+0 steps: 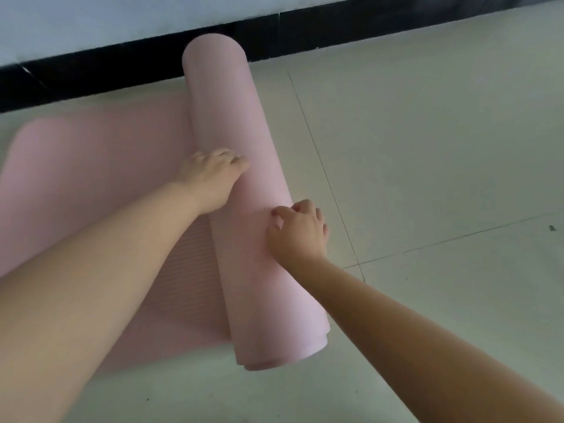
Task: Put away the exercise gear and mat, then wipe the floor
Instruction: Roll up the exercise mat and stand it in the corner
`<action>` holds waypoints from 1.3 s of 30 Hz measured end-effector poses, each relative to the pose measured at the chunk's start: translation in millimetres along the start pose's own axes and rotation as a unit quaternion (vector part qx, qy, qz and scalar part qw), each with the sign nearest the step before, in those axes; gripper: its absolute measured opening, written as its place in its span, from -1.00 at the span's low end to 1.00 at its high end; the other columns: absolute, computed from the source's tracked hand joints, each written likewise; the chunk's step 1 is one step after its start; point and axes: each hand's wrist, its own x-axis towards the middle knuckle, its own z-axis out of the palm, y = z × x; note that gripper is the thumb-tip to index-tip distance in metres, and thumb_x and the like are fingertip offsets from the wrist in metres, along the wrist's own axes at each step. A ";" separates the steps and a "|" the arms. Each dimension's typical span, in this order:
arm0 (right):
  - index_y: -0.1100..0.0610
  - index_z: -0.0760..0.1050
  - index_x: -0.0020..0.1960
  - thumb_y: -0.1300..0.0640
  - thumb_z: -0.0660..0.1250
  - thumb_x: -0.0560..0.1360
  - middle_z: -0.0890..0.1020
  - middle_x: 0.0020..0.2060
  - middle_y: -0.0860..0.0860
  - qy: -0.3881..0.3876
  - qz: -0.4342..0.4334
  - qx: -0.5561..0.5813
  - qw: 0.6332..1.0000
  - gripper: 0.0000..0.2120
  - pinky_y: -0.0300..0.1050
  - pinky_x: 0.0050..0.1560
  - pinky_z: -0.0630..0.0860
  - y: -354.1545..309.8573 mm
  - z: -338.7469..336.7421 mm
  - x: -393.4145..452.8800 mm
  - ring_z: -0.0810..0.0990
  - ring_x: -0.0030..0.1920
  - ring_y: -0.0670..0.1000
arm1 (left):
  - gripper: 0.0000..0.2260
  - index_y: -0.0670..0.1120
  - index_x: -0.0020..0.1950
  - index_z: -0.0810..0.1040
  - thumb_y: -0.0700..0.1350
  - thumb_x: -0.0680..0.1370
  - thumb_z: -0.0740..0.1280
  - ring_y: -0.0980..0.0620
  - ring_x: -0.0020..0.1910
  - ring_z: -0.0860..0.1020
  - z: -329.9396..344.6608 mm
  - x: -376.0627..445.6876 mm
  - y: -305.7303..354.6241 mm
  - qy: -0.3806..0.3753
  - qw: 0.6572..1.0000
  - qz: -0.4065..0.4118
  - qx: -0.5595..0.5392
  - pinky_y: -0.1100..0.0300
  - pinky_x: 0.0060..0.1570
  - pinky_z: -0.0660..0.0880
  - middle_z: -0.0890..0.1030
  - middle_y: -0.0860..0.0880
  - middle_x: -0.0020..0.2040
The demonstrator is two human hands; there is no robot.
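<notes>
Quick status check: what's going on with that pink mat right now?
Both hands on the roll: left hand pressing, right hand curled on top. Pink mat mostly rolled, flat tail remaining. Nothing blocking on the floor.

You're looking at a pale tiled floor point(427, 148) with thin dark grout lines point(320, 166). A black baseboard point(335, 29) runs along the foot of a light wall point(91, 22). A small dark speck point(552, 228) lies far right.

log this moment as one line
step: rolling mat | left hand: on roll | right hand: on roll | unrolled part: flat on floor, leftward
</notes>
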 end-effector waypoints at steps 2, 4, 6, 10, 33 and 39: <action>0.03 0.45 0.31 0.26 0.10 0.52 0.28 0.37 0.06 -0.002 0.001 0.107 0.994 -0.59 -0.15 0.37 0.17 7.3 11.7 -5.2 0.22 0.38 0.09 | -0.41 -0.06 0.49 0.15 -0.42 0.50 0.10 -0.17 0.39 0.32 3.9 -5.1 1.4 -0.013 0.999 -0.019 -0.023 0.04 0.26 0.35 0.32 -0.14 0.41; 0.10 0.47 0.29 0.31 0.11 0.51 0.31 0.38 0.06 0.004 -0.025 0.171 0.985 -0.60 -0.21 0.33 0.21 13.1 21.9 -11.0 0.27 0.38 0.08 | -0.35 0.04 0.54 0.08 -0.40 0.51 0.09 -0.19 0.37 0.34 5.3 -5.5 0.1 -0.015 0.999 -0.039 -0.022 0.04 0.27 0.35 0.32 -0.15 0.41; 0.20 0.46 0.28 0.34 0.13 0.50 0.38 0.34 0.07 0.016 -0.053 0.198 0.979 -0.62 -0.28 0.26 0.22 14.3 25.7 -15.3 0.33 0.35 0.09 | -0.41 0.01 0.50 0.21 -0.38 0.51 0.11 -0.21 0.37 0.34 4.5 -2.2 -5.0 -0.026 0.998 -0.058 -0.005 0.04 0.28 0.34 0.33 -0.18 0.38; 0.19 0.25 0.43 0.32 0.12 0.50 0.40 0.27 0.12 -0.026 -0.070 0.162 0.984 -0.51 -0.18 0.27 0.26 6.0 23.7 -13.1 0.34 0.29 0.12 | -0.55 -0.13 0.39 0.39 -0.37 0.51 0.13 -0.14 0.48 0.20 -0.6 -2.9 -11.7 -0.027 0.996 -0.084 0.010 0.02 0.42 0.24 0.29 -0.15 0.44; 0.21 0.38 0.36 0.32 0.11 0.51 0.54 0.16 0.15 -0.073 0.063 0.067 0.993 -0.58 -0.15 0.04 0.44 -28.8 17.0 16.0 0.51 0.15 0.15 | -0.42 0.14 0.49 0.22 -0.35 0.56 0.02 -0.14 0.42 0.24 17.4 -23.4 -52.4 -0.006 0.995 -0.049 -0.082 0.08 0.35 0.26 0.31 -0.12 0.37; 0.22 0.61 0.06 0.36 0.09 0.48 0.59 0.13 0.15 -0.033 0.027 0.019 0.999 -0.65 -0.24 -0.18 0.36 -84.5 35.7 22.7 0.54 -0.04 0.12 | -0.69 -0.14 0.17 0.56 -0.35 0.51 0.16 -0.11 0.29 0.30 19.0 -37.2 -100.1 0.078 0.993 -0.032 -0.078 0.12 0.12 0.36 0.36 -0.10 0.20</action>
